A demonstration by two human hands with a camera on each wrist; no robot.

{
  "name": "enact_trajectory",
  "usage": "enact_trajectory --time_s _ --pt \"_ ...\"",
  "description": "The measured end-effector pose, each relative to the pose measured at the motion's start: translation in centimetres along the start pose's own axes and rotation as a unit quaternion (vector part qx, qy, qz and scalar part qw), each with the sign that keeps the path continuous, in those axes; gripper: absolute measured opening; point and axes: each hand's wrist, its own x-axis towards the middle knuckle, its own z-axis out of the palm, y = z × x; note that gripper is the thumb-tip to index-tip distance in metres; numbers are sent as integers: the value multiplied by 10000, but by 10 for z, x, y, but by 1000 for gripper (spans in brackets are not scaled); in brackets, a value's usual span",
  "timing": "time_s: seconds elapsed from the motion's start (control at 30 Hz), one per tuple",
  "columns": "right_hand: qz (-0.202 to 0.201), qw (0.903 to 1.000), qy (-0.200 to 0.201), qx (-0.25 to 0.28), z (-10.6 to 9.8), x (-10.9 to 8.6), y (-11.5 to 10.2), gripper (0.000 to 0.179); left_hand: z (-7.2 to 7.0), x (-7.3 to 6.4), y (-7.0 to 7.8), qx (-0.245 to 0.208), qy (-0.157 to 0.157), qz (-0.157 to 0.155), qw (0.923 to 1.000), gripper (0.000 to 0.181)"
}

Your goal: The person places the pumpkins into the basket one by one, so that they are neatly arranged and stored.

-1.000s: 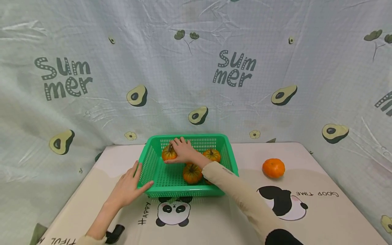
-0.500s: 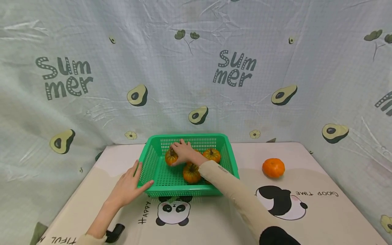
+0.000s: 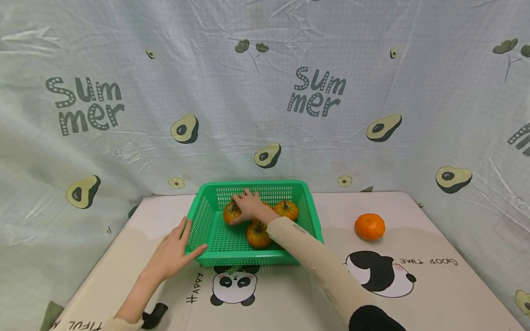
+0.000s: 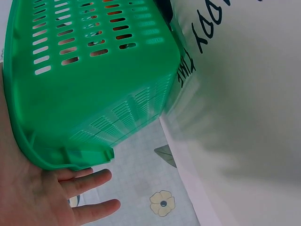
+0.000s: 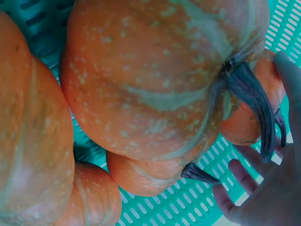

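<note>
A green plastic basket (image 3: pixel 256 258) stands at the back of the table with several small striped pumpkins in it. My right hand (image 3: pixel 251 208) reaches inside and holds the leftmost pumpkin (image 3: pixel 230 214), thumb on its near side. In the right wrist view that hand (image 5: pixel 270 188) is around a small pumpkin (image 5: pixel 244 123), partly hidden behind a bigger-looking one (image 5: pixel 141 80). My left hand (image 3: pixel 170 255) rests against the basket's left front corner, fingers straight and spread along its outside. More pumpkins sit at the front (image 3: pixel 258 235) and right (image 3: pixel 286 210); my right arm partly hides others.
One plain orange pumpkin (image 3: pixel 370 226) lies on the table to the right of the basket. A printed curtain (image 3: pixel 223 92) hangs directly behind the table and along both sides. The cloth (image 3: pixel 290 299) carries panda prints.
My right hand has moved slightly right and toward me, along with the leftmost pumpkin, then has stayed nearly still. The left hand and basket have kept their place.
</note>
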Motion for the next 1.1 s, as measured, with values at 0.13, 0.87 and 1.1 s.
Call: enact_trajectory --time_s 0.13,0.87,1.1 --pt "-15 9992 90 -393 2 1 0 73 0 0 0 -12 -7 -17 10000 87" --pt "-289 9938 636 -864 -4 -1 0 59 1 0 -1 -13 26 57 10000 86" --pt "-443 9938 819 -615 -16 -7 -3 53 2 -1 -2 -26 -37 10 10000 87"
